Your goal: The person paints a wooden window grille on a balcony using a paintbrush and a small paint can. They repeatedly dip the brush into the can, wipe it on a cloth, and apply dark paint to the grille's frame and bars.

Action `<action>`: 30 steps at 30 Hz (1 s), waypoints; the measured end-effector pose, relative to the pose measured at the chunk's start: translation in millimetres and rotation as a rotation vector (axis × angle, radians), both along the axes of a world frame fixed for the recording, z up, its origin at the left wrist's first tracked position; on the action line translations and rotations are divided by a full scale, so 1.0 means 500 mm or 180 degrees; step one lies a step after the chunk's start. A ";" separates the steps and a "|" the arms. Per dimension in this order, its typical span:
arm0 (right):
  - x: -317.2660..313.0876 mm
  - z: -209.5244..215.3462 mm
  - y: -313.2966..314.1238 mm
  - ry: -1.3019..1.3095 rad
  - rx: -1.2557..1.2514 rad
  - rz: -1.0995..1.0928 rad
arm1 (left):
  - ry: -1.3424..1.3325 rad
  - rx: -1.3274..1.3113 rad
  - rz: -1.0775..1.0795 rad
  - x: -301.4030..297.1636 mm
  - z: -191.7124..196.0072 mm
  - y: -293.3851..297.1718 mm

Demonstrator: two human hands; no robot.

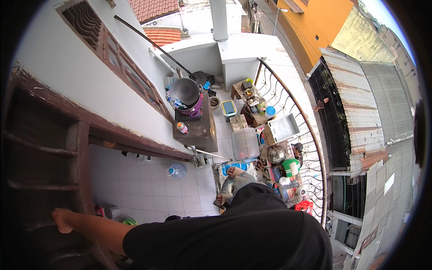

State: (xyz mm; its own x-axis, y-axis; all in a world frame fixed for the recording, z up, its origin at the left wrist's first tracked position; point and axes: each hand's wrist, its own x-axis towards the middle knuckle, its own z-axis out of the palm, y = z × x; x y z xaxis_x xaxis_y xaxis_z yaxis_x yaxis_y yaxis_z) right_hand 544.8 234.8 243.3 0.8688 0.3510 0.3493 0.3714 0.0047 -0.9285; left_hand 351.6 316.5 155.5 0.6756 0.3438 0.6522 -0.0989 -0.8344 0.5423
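Note:
My left arm reaches out to the brown wooden window frame (83,157) at the far left. There my left hand (63,220) looks curled at one of the dark window bars (42,186), its fingers mostly hidden in the shade. My right hand does not show; my black shirt fills the lower middle. Below me, my sandalled feet (231,173) stand on a raised surface with a blue and white cover (240,165).
A wok (185,92) rests on a dark cabinet (204,130) beside an orange-labelled bottle (182,128). A water jug (177,170) lies on white tiles. Clear plastic bins (245,144), a white foam box (284,129) and a steel pot (276,154) crowd the curved railing (310,121).

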 end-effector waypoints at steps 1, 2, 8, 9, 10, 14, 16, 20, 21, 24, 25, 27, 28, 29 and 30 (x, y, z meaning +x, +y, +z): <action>-0.001 0.006 -0.005 -0.0026 -0.0056 0.0024 | -0.0266 0.0382 0.0081 0.079 0.049 0.005; -0.003 0.005 -0.009 -0.0031 -0.0109 0.0038 | -0.0421 0.0681 0.0194 0.149 0.090 0.010; -0.008 0.007 -0.024 -0.0057 -0.0405 0.0166 | 0.0410 0.1258 0.1045 0.422 0.147 0.065; -0.006 0.008 -0.030 -0.0080 -0.0465 0.0156 | 0.0528 0.1297 0.1158 0.440 0.145 0.064; -0.006 0.009 -0.030 -0.0077 -0.0531 0.0171 | 0.0641 0.1339 0.1252 0.450 0.142 0.070; -0.008 0.020 -0.009 -0.0106 -0.0978 0.0279 | 0.0780 0.1372 0.1414 0.455 0.138 0.061; -0.001 0.021 0.015 -0.0131 -0.1249 0.0321 | 0.0813 0.1333 0.1479 0.444 0.129 0.048; 0.019 0.016 0.086 -0.0263 -0.1305 -0.0446 | 0.0790 0.1339 0.1446 0.441 0.131 0.010; 0.026 0.015 0.087 -0.0304 -0.1356 -0.0321 | 0.0778 0.1343 0.1441 0.440 0.132 0.006; 0.032 0.016 0.078 -0.0286 -0.1380 0.0095 | 0.0793 0.1307 0.1393 0.435 0.117 0.002; 0.034 0.017 0.070 -0.0200 -0.1285 0.0231 | 0.0807 0.1312 0.1389 0.438 0.113 0.001; 0.017 0.005 0.067 -0.0157 -0.1244 0.0329 | 0.0850 0.1288 0.1424 0.442 0.097 0.017; 0.008 0.000 0.067 -0.0216 -0.1287 0.0249 | 0.0878 0.1290 0.1444 0.443 0.088 0.021; 0.011 -0.001 0.064 -0.0298 -0.1322 0.0111 | 0.0856 0.1286 0.1405 0.443 0.092 0.010; 0.014 -0.003 0.063 -0.0421 -0.1262 0.0042 | 0.0848 0.1284 0.1373 0.441 0.094 0.003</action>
